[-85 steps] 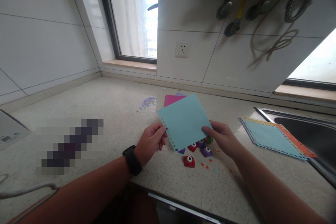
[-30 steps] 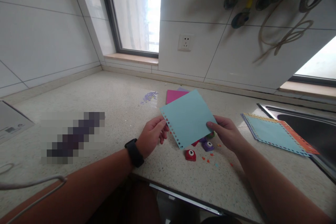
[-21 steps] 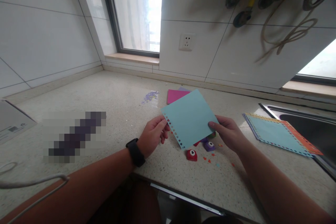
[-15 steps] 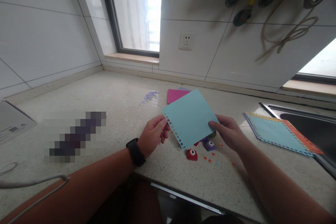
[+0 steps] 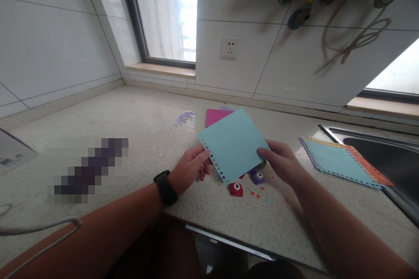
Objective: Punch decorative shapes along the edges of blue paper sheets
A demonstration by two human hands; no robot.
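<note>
A light blue paper sheet (image 5: 233, 144) is held tilted above the speckled countertop (image 5: 140, 139), its lower left edge lined with small punched holes. My left hand (image 5: 189, 168), with a black watch on the wrist, pinches that punched edge. My right hand (image 5: 282, 160) grips the sheet's right corner. Under the sheet on the counter sit small craft punches: a red punch (image 5: 235, 189) and a purple punch (image 5: 257, 177), others partly hidden. A pink sheet (image 5: 214, 116) lies behind the blue one.
A stack of punched sheets (image 5: 340, 162), blue on top with an orange one below, lies at the right beside a steel sink (image 5: 386, 157). Purple paper bits (image 5: 183, 117) and coloured scraps (image 5: 262, 196) litter the counter. Hoses hang on the tiled wall. A wire handle (image 5: 42, 226) is at lower left.
The view has shifted slightly. Both hands keep the blue sheet in almost the same place and tilt.
</note>
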